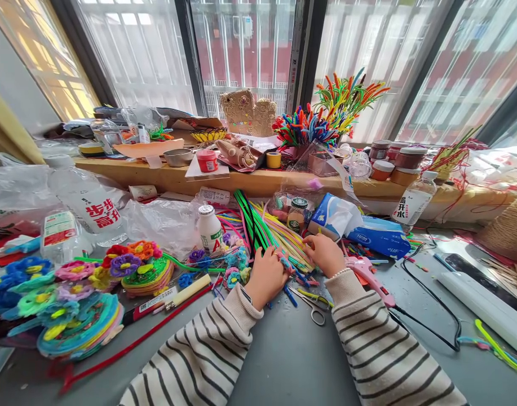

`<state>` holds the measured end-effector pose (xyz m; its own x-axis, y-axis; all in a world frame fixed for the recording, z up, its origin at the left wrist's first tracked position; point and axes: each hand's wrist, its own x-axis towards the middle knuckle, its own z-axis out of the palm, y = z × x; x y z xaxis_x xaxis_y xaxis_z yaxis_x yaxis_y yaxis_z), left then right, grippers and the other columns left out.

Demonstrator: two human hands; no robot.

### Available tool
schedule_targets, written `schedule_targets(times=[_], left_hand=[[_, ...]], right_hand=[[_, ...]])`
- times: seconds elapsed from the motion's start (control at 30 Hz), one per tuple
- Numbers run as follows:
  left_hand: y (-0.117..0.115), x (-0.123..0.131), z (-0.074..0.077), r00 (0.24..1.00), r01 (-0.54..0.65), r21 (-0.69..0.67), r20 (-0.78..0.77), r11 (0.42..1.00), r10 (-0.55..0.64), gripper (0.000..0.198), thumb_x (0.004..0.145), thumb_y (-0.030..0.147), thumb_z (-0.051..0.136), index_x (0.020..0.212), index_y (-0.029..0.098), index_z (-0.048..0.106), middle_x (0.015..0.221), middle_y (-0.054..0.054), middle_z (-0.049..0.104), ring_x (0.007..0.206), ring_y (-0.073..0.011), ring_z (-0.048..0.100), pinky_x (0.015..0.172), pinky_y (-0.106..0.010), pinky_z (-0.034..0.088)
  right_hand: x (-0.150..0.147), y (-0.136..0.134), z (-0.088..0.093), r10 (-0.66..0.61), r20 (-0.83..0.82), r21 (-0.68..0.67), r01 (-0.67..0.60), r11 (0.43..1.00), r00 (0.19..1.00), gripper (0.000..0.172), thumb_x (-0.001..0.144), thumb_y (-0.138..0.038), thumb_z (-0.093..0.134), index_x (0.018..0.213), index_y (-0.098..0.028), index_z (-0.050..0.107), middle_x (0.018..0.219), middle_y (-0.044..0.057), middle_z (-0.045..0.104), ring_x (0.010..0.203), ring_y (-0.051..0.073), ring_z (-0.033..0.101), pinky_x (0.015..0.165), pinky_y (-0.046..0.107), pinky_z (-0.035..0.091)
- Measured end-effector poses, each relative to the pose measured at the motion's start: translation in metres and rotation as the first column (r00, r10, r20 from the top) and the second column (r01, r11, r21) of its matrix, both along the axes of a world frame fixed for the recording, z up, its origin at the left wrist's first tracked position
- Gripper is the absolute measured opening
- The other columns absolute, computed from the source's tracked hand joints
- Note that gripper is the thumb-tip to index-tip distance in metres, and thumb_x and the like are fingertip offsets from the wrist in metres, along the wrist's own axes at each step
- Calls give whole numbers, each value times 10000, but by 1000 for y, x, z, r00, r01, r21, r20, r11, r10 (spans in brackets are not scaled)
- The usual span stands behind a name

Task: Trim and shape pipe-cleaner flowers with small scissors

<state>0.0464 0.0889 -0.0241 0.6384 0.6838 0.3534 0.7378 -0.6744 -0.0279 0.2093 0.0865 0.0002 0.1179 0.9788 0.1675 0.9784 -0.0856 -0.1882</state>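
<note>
My left hand [266, 277] is closed, its fingers curled round a small pink and blue pipe-cleaner piece [284, 261]. To its right, my right hand [326, 255] has thumb and fingers pinched together over the yellow pipe cleaners [292, 243]; what lies between the fingertips is too small to make out. Green pipe cleaners [246, 217] fan out just beyond both hands. Small fuzzy flowers [233, 275] lie left of my left hand. Scissors [314, 309] rest on the table below and between the hands.
A pink glue gun [370, 277] with a black cable lies by my right sleeve. At left are pipe-cleaner flowers on stacked discs [83, 332], a glue stick [193, 290] and a white bottle [209, 228]. Tissue packs [376, 235] sit behind; a wooden ledge [165, 176] carries jars.
</note>
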Motion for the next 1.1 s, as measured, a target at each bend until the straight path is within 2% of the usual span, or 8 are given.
schedule_targets(times=[0.2, 0.33, 0.5, 0.8, 0.9, 1.1], left_hand=[[-3, -3, 1, 999, -10, -22, -49, 1000, 8, 383, 796, 375, 328, 1080, 194, 511, 1123, -74, 547, 1057, -242, 418, 843, -438, 301], [-4, -3, 1, 994, -31, -53, -102, 998, 25, 404, 815, 356, 282, 1139, 189, 456, 1168, -80, 512, 1107, -235, 379, 866, -459, 280], [-3, -3, 1, 990, -73, -80, -123, 994, 63, 400, 827, 262, 257, 1182, 143, 398, 1157, -103, 517, 1099, -231, 391, 897, -502, 238], [-2, -4, -4, 989, -55, -41, -142, 998, 49, 378, 811, 305, 315, 1147, 184, 439, 1180, -103, 496, 1111, -235, 378, 909, -526, 217], [-2, -5, -5, 993, -44, -33, -113, 999, 40, 357, 811, 303, 319, 1126, 209, 458, 1181, -93, 496, 1103, -233, 388, 909, -537, 211], [-2, -5, -3, 996, -29, -27, -84, 999, 27, 337, 807, 315, 339, 1102, 225, 476, 1169, -86, 506, 1087, -234, 405, 912, -565, 191]], right_hand=[[-7, 0, 3, 111, 5, 31, -111, 993, 994, 217, 786, -248, 436, 910, -239, 614, 827, 26, 563, 743, 144, 541, 595, 208, 347], [-13, -1, 3, 206, 11, -1, -206, 979, 979, 200, 769, -250, 460, 853, -274, 639, 802, 8, 553, 765, 127, 537, 603, 183, 345], [-11, 0, -3, 159, 33, -40, -157, 987, 987, 197, 745, -220, 476, 840, -242, 647, 790, 35, 532, 747, 148, 533, 580, 201, 342], [-10, 2, -5, 169, -19, -38, -170, 985, 985, 239, 809, -291, 413, 867, -228, 636, 788, 33, 543, 761, 134, 527, 625, 191, 347], [-8, 2, -4, 159, -56, -4, -159, 987, 986, 223, 808, -255, 415, 876, -216, 624, 814, 29, 563, 770, 135, 532, 647, 191, 354], [5, 5, -3, 66, -139, 65, -58, 996, 988, 259, 783, -132, 396, 970, -146, 575, 916, 73, 586, 849, 164, 528, 741, 232, 355]])
